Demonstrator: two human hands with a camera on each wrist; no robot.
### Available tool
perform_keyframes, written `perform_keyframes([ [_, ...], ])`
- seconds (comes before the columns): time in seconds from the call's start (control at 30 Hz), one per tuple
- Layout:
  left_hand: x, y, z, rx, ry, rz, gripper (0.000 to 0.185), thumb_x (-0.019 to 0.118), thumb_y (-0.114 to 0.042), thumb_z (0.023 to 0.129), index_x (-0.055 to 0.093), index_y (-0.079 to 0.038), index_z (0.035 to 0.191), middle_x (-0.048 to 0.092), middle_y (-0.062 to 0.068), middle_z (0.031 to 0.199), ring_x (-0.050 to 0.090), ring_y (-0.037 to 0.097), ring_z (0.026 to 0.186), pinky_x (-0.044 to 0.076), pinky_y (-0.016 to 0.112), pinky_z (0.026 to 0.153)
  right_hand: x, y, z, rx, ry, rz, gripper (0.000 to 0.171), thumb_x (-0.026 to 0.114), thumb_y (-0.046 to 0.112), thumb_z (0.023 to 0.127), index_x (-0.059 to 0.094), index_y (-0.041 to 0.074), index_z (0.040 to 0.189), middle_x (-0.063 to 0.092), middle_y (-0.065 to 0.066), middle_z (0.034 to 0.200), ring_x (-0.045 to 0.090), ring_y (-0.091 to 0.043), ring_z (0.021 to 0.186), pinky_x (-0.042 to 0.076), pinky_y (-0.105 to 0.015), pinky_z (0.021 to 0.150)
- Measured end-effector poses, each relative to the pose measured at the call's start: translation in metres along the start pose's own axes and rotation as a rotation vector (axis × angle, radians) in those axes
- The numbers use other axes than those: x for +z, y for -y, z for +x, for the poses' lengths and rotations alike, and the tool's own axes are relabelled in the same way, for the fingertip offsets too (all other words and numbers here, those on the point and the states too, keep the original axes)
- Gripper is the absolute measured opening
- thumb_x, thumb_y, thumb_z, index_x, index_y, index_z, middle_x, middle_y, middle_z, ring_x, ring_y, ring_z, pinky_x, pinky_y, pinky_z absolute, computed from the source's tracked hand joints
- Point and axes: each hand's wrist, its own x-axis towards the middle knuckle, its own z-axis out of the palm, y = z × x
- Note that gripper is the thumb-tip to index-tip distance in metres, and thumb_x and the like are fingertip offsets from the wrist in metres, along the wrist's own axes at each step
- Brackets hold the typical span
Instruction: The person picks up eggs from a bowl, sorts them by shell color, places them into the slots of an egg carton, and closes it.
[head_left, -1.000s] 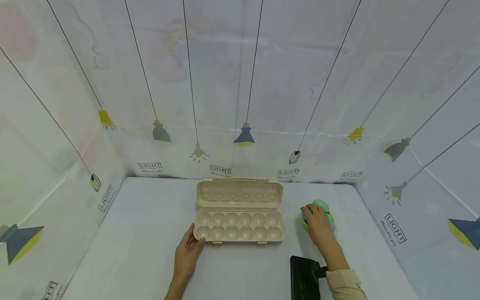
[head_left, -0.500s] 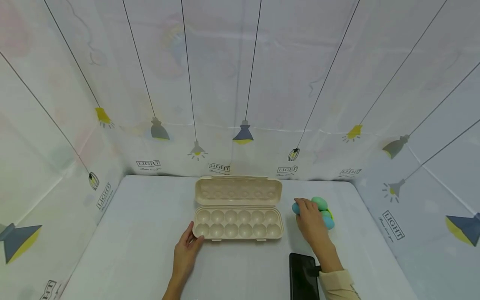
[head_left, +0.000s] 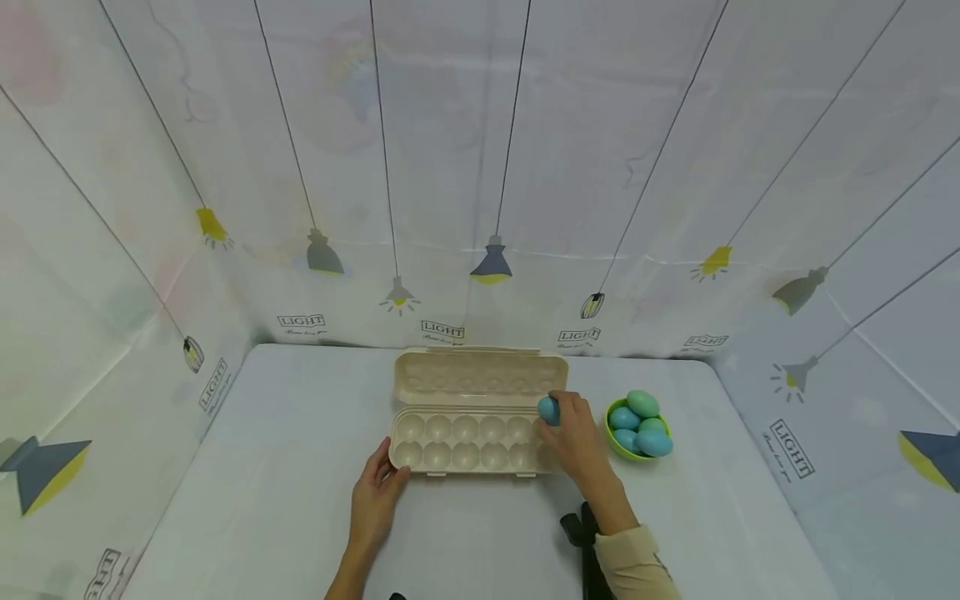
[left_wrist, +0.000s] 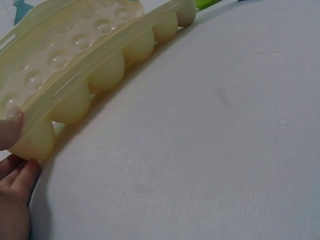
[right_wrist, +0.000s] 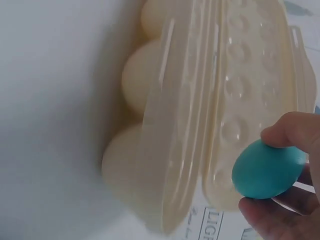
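A beige plastic egg carton (head_left: 466, 442) lies with its lid folded back, its cups showing bare. My left hand (head_left: 371, 508) holds the carton's left front corner; in the left wrist view the thumb (left_wrist: 11, 131) rests at the rim and the fingers curl by the end cup. Between thumb and fingers of my right hand (head_left: 579, 442) is a blue egg (right_wrist: 267, 170), pinched over the carton's right end. That hand covers the rightmost cups in the head view. To its right, a lime-green bowl (head_left: 611, 440) carries several blue and green eggs (head_left: 642, 404).
A black phone-like slab (head_left: 592, 575) lies near the front, partly hidden under the right forearm. The white table (head_left: 247, 467) meets patterned fabric walls (head_left: 480, 183) at the back and sides.
The right hand has lifted a blue egg out of the bowl and carried it left to the carton's right end. The left hand has stayed at the carton's corner.
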Motion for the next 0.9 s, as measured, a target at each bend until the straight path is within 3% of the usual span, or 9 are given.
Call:
perform_keyframes([
  [0.3, 0.001, 0.001, 0.001, 0.004, -0.025, -0.019, 0.065, 0.072, -0.014, 0.093, 0.041, -0.006, 0.150, 0.051, 0.020, 0.147, 0.053, 0.032, 0.135, 0.049, 0.008, 0.096, 0.033, 0.043, 0.012, 0.048, 0.075, 0.187, 0.047, 0.071, 0.011, 0.085, 0.052, 0.000, 0.127, 0.051, -0.017, 0.120, 0.060, -0.031, 0.106, 0.057, -0.047, 0.092],
  [0.4, 0.001, 0.003, 0.000, -0.005, -0.031, -0.017, 0.065, 0.073, -0.016, 0.093, 0.042, -0.007, 0.149, 0.051, 0.020, 0.147, 0.053, 0.031, 0.134, 0.050, 0.008, 0.096, 0.044, 0.055, 0.012, 0.026, 0.102, 0.232, 0.048, 0.069, 0.013, 0.086, 0.052, 0.000, 0.129, 0.050, -0.017, 0.120, 0.061, -0.030, 0.105, 0.057, -0.046, 0.091],
  [0.67, 0.002, 0.007, 0.000, -0.016, -0.028, -0.014, 0.067, 0.073, -0.018, 0.093, 0.042, -0.008, 0.150, 0.051, 0.020, 0.147, 0.054, 0.033, 0.134, 0.050, 0.009, 0.096, 0.065, 0.085, 0.015, -0.044, 0.167, 0.290, 0.046, 0.070, 0.015, 0.089, 0.054, -0.001, 0.129, 0.053, -0.016, 0.122, 0.063, -0.029, 0.105, 0.059, -0.043, 0.089],
  [0.9, 0.003, 0.006, 0.000, 0.000, -0.046, -0.003, 0.065, 0.073, -0.016, 0.093, 0.043, -0.007, 0.150, 0.052, 0.021, 0.146, 0.054, 0.035, 0.133, 0.051, 0.010, 0.095, 0.086, 0.111, 0.018, -0.094, 0.210, 0.266, 0.047, 0.071, 0.020, 0.090, 0.055, 0.002, 0.130, 0.057, -0.013, 0.125, 0.064, -0.029, 0.110, 0.058, -0.044, 0.092],
])
